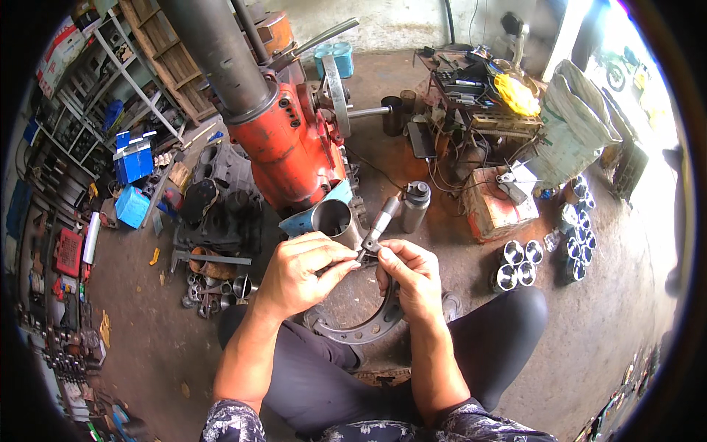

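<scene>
A large outside micrometer (359, 336) with a dark, holed C-shaped frame is held in front of me, its barrel and thimble pointing up and away. My right hand (414, 274) is closed around the frame just below the barrel. Thumb and fingers of my left hand (305, 271) pinch together at the micrometer's spindle end; the fingertips partly hide what is between them. Just beyond my left fingers stands an open metal cylinder (335, 219), beside a blue piece at the foot of the red machine. A grey capped bottle (415, 206) stands behind the micrometer.
The red machine (291, 140) with a thick column rises ahead. Dark engine parts (221, 206) and a caliper (210, 258) lie left. At right are several shiny pistons (517, 264), a worn carton (501, 206), a cluttered tool table (479, 110) and a white sack (574, 125).
</scene>
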The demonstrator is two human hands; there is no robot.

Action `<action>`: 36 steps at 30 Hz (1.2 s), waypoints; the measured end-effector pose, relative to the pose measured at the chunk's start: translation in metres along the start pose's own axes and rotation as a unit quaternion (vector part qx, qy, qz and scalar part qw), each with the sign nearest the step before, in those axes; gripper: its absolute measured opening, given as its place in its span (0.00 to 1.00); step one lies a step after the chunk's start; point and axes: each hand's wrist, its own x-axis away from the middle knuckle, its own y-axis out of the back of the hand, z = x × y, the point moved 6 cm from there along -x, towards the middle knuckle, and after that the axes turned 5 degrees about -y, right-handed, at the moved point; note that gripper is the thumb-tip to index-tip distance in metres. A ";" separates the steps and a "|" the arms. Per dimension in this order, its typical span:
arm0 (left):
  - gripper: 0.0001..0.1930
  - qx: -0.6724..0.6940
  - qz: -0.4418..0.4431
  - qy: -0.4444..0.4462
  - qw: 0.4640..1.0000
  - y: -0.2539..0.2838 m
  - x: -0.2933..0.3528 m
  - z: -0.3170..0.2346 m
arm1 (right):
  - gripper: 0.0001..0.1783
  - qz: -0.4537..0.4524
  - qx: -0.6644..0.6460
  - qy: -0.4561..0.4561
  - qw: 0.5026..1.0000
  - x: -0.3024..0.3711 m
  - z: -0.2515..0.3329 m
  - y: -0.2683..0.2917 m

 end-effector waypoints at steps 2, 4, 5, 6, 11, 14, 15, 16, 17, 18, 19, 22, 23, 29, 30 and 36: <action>0.07 -0.003 0.010 0.007 1.000 0.001 0.001 0.000 | 0.11 -0.001 0.007 -0.001 1.000 0.000 -0.001 0.000; 0.07 -0.002 0.010 0.016 1.000 0.003 0.002 0.000 | 0.12 -0.001 0.018 0.002 1.000 0.000 -0.002 -0.002; 0.07 -0.003 0.015 0.029 0.999 0.003 0.001 0.000 | 0.11 -0.002 0.013 -0.001 1.000 0.000 -0.004 -0.003; 0.06 0.005 0.010 0.040 0.999 0.004 0.001 0.000 | 0.11 0.000 0.021 -0.004 1.000 0.000 -0.004 -0.003; 0.04 -0.040 -0.058 0.129 0.989 0.031 0.014 0.023 | 0.10 -0.003 0.016 0.002 1.000 -0.001 -0.004 -0.005; 0.05 0.044 -0.164 0.264 0.950 0.083 0.070 0.064 | 0.09 -0.026 0.020 0.007 0.999 -0.003 -0.004 0.003; 0.07 0.069 -0.183 0.283 0.939 0.096 0.097 0.076 | 0.09 -0.029 0.014 0.008 0.999 -0.005 -0.004 0.007; 0.09 0.069 -0.202 0.310 0.927 0.103 0.128 0.085 | 0.09 -0.033 0.007 0.010 0.999 -0.008 -0.005 0.010; 0.11 0.059 -0.189 0.347 0.917 0.103 0.163 0.091 | 0.09 -0.040 0.007 0.011 0.999 -0.011 -0.007 0.014; 0.14 0.136 -0.219 0.406 0.877 0.087 0.204 0.095 | 0.09 -0.048 0.007 0.012 0.999 -0.014 -0.009 0.018; 0.22 0.187 -0.184 0.397 0.879 0.067 0.232 0.091 | 0.08 -0.056 0.008 0.009 0.998 -0.018 -0.013 0.022; 0.45 0.325 -0.311 0.582 0.677 0.019 0.335 0.049 | 0.09 -0.090 0.018 -0.008 0.996 -0.027 -0.028 0.034; 0.44 0.333 -0.286 0.564 0.699 0.015 0.340 0.030 | 0.08 -0.098 0.018 0.000 0.995 -0.029 -0.032 0.038; 0.48 0.025 -0.205 0.445 0.872 0.045 0.245 -0.021 | 0.09 -0.147 0.020 0.001 0.989 -0.047 -0.064 0.047; 0.45 -0.091 -0.155 0.404 0.897 0.056 0.215 -0.021 | 0.09 -0.151 0.027 0.009 0.988 -0.051 -0.069 0.048; 0.30 -0.179 -0.085 0.116 0.973 0.054 0.047 0.005 | 0.08 -0.188 0.047 0.019 0.981 -0.078 -0.096 0.052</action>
